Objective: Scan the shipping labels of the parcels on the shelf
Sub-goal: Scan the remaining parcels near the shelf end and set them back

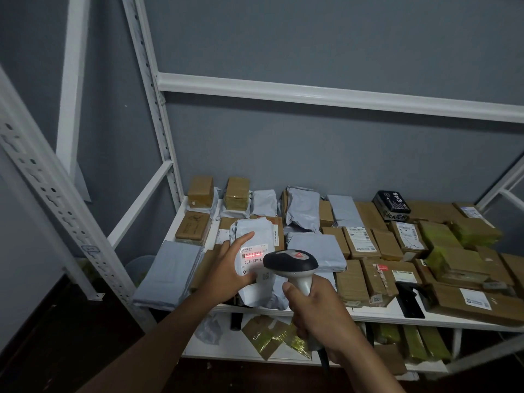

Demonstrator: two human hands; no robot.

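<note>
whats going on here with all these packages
A person is scanning parcels on a white shelf. The left hand holds up a grey mailer bag, fingers curled round its edge, while the right hand grips a handheld barcode scanner. The scanner's red beam lies across the barcode on the shipping label. Many cardboard boxes and other bags lie on the shelf.

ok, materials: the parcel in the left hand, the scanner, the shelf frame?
Parcel: likely thin grey plastic film, crinkled, with a paper label. Scanner: seems moulded plastic, dark head, pale grip. Shelf frame: probably white painted metal, with punched upright holes.
</note>
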